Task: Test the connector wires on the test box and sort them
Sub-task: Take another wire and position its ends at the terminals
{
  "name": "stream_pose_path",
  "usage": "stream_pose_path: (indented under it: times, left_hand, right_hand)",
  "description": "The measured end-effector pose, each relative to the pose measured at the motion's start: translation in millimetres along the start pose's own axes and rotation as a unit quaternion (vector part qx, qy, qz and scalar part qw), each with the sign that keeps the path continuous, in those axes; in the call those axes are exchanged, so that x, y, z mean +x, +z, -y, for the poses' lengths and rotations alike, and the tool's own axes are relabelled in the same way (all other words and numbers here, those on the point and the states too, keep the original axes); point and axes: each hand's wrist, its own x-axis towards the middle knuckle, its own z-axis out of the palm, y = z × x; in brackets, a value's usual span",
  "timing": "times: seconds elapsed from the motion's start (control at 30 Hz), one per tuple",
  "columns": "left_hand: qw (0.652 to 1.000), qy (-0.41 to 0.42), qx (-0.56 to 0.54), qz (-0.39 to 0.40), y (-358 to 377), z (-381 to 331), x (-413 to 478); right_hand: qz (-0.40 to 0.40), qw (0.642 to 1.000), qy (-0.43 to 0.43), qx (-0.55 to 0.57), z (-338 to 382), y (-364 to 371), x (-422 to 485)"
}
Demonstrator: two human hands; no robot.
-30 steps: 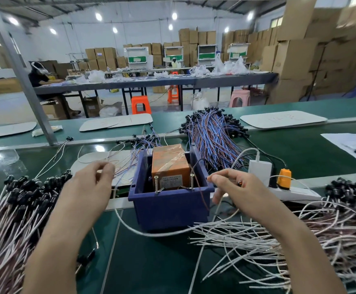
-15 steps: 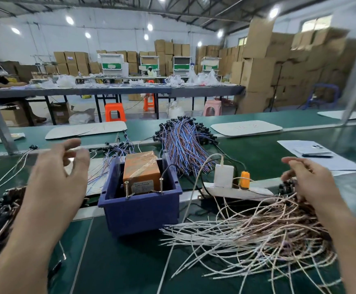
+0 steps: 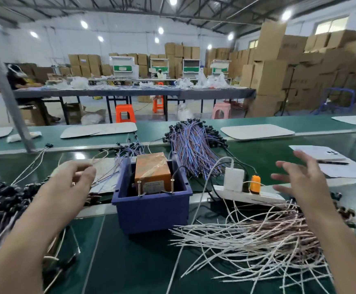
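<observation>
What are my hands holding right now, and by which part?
The right hand holds nothing; it is spread open by the white wires. The left hand is curled; whether it pinches a thin wire cannot be told.

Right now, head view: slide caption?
Left hand, right hand flank blue bin holding orange test box, amid connector wires.
</observation>
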Motion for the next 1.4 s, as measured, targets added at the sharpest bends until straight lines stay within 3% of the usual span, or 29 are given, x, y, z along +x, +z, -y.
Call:
stream_pose_path:
  times: [0.17, 0.3, 0.47, 0.73, 0.93, 1.2, 1.4]
  left_hand:
    - [0.992, -0.101, 0.073, 0.029, -20.4, 30.8, 3.8]
    - [0.986, -0.136, 0.094, 0.022, -18.8, 41.4, 9.2]
    - [0.977, -0.158, 0.08, 0.117, 1.6, 51.4, 14.0]
    - [0.943, -0.181, 0.2, 0.195, 25.9, 75.3, 13.1]
    - [0.937, -0.21, 0.219, 0.173, 29.7, 80.3, 12.0]
    - [0.978, -0.174, 0.106, 0.04, 24.0, 71.3, 19.5]
    - [0.979, -0.16, 0.129, -0.005, 13.8, 65.9, 19.2]
  right_hand:
    - [0.135, 0.987, -0.085, 0.018, 38.4, 75.6, -37.0]
    - [0.199, 0.97, -0.138, 0.02, 57.6, 119.1, -59.6]
    - [0.208, 0.966, -0.156, 0.004, 55.3, 144.1, -70.8]
    - [0.21, 0.967, -0.14, -0.019, 37.2, 149.4, -68.0]
    - [0.207, 0.969, -0.13, -0.019, 32.8, 145.2, -63.5]
    - [0.213, 0.967, -0.137, -0.024, 33.5, 147.1, -66.4]
    - [0.215, 0.967, -0.135, -0.027, 32.6, 147.9, -68.1]
